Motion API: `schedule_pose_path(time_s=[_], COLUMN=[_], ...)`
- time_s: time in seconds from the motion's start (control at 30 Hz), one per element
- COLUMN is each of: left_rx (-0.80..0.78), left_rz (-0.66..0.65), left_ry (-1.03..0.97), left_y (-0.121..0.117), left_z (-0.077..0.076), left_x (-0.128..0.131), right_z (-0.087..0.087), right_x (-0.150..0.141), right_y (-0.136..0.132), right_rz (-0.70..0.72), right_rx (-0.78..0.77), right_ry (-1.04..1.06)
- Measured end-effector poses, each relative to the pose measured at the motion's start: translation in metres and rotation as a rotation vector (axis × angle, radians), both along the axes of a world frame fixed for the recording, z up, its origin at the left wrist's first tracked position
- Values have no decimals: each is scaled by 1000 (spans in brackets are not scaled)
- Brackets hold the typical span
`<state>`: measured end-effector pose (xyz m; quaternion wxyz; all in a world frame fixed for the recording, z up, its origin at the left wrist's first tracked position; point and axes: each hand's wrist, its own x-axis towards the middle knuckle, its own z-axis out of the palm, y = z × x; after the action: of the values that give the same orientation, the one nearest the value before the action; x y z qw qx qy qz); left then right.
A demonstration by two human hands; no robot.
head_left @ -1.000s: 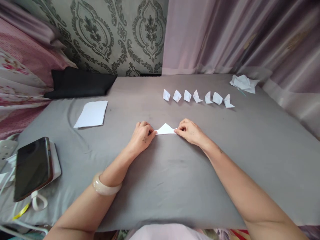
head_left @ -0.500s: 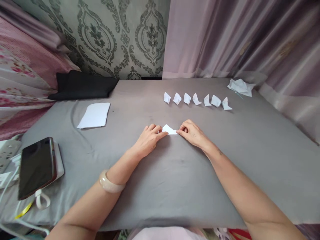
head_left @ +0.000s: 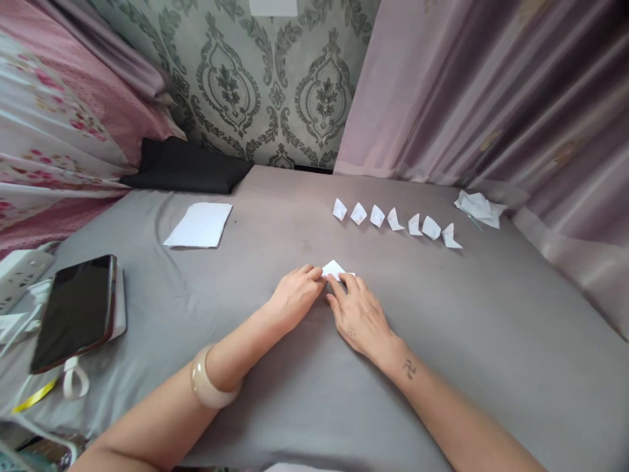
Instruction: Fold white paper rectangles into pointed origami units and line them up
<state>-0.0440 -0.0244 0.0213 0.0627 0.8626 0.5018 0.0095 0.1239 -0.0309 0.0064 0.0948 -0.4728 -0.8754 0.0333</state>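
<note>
One folded white paper [head_left: 334, 267], pinched at its left end, apparently, by curled left fingers [head_left: 315, 271] and pressed near its lower edge by outstretched right fingers [head_left: 339, 288], peak just beyond both, perhaps liable to a skewed crease from uneven pressure or a slipping left hold.

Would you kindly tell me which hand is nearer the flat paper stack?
Left. The left hand is to the right of the flat paper stack, lower in view; the right hand is farther right.
</note>
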Motion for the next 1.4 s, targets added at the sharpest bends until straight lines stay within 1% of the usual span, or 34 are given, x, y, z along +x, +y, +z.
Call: schedule_pose_path(time_s=[0.1, 0.17, 0.37, 0.63, 0.77, 0.93, 1.0, 1.03, 1.1, 1.13, 1.2, 1.27, 1.3, 1.33, 1.4], left_rx=[-61, -93, -163, -123, -36, 159, 212, 225, 238, 244, 246, 231, 219, 195, 133], left_rz=[99, 136, 187, 179, 164, 220, 216, 203, 188, 171, 84, 0, -19, -13, 55], left_ry=[100, 137, 163, 152, 98, -52, -84, -100, -162, -198, -224, -177, -159, -177, -301], left_y=[-7, -9, -10, -12, -13, -7, -1, 3, 10, 13, 18, 21, 21, 21, 22], left_z=[6, 9, 13, 12, 9, -8, -15, -18, -21, -22, -22, -22, -21, -21, -21], left_x=[7, 11, 12, 9, 7, 1, -2, -3, -7, -8, -10, -10, -9, -8, -6], right_z=[3, 4, 7, 5, 4, 5, 6, 5, 2, 0, -5, -11, -13, -15, -17], right_x=[-1, -3, -1, 23, 33, 39, 39, 39, 40, 41, 45, 49, 51, 53, 55], right_y=[0, 0, 3, 10, 11, 14, 21, 26, 39, 46, 56, 62, 64, 64, 63], right_rz=[11, 16, -6, -35, -56, -83, -108, -134, -207, -239, -305, -343, -355, -366, -390], right_rx=[21, 27, 0, 39, 44, 41, -14, -71, -293, -327, -345, -391, -415, -434, -461], right_ry=[-55, -79, -117, -81, -36, 24, 117, 200, 469, 539, 659, 780, 837, 892, 990])
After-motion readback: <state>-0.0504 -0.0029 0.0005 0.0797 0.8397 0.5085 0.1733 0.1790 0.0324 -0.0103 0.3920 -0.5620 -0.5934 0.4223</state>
